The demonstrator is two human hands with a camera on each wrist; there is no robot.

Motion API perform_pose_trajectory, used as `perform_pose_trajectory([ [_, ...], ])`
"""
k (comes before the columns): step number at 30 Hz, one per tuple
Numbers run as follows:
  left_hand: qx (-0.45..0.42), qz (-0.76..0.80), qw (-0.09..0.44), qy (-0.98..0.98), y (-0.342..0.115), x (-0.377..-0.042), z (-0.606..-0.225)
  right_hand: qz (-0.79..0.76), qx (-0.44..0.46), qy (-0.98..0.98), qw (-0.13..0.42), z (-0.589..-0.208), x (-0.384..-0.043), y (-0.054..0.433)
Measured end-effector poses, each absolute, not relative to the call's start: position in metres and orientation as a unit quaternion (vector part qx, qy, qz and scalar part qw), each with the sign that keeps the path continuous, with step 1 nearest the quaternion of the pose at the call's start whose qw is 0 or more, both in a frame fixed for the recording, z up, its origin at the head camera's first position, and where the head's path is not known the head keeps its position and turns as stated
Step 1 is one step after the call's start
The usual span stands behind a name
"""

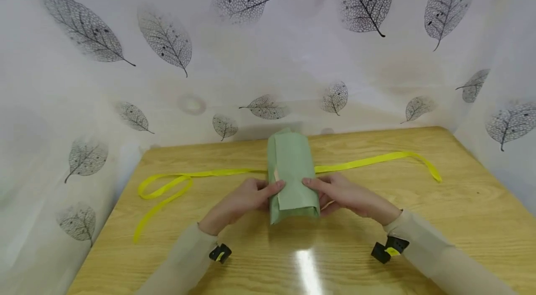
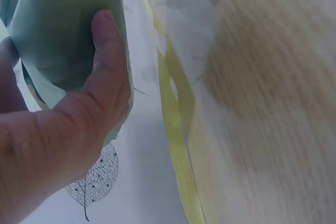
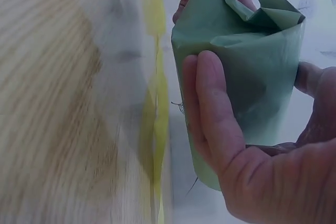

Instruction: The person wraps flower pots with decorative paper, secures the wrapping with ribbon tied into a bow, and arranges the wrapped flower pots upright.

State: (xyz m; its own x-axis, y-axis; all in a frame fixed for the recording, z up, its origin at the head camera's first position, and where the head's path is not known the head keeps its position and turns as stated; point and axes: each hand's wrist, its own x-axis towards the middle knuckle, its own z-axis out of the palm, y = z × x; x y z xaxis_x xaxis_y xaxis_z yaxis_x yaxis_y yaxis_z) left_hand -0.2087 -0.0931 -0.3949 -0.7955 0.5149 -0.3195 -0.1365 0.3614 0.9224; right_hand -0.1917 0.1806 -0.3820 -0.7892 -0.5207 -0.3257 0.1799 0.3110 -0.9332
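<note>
A package wrapped in light green paper (image 1: 295,160) is gripped between both hands, its long side running away from me. My left hand (image 1: 247,199) holds its left side near the close end, thumb on top over the paper's overlapping edge. On the opposite side my right hand (image 1: 349,198) grips it likewise, thumb on top and fingers along the side and underneath. Folded, crumpled paper (image 3: 252,19) closes one end in the right wrist view. A yellow ribbon (image 1: 222,172) stretches sideways across the table, its middle hidden behind the package.
The wooden table (image 1: 360,258) has a pale wall covering (image 1: 293,62) with dark leaf prints behind it. At the left the ribbon loops over itself; at the right its end bends toward me. Small black devices (image 1: 220,253) sit at both wrists.
</note>
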Motion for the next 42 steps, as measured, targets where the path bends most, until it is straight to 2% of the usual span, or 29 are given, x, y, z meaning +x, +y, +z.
perform_pose_trajectory([
  [6,0.102,0.546,0.277,0.784,-0.092,-0.223,-0.399,-0.574,-0.079,0.762,0.289,-0.389,-0.21,0.175],
  [13,0.083,0.525,0.257,0.807,-0.092,-0.236,-0.407,-0.582,-0.079,0.757,0.287,-0.402,-0.225,0.172],
  [31,0.104,0.491,0.257,0.826,-0.092,-0.244,-0.416,-0.581,-0.041,0.757,0.296,-0.419,-0.23,0.174],
  [34,0.107,0.482,0.251,0.833,-0.094,-0.243,-0.415,-0.574,-0.032,0.774,0.264,-0.418,-0.227,0.173],
  [39,0.111,0.49,0.242,0.83,-0.096,-0.241,-0.416,-0.532,-0.044,0.827,0.177,-0.41,-0.218,0.166],
  [42,0.121,0.492,0.23,0.831,-0.096,-0.241,-0.416,-0.511,-0.059,0.842,0.163,-0.406,-0.214,0.158],
])
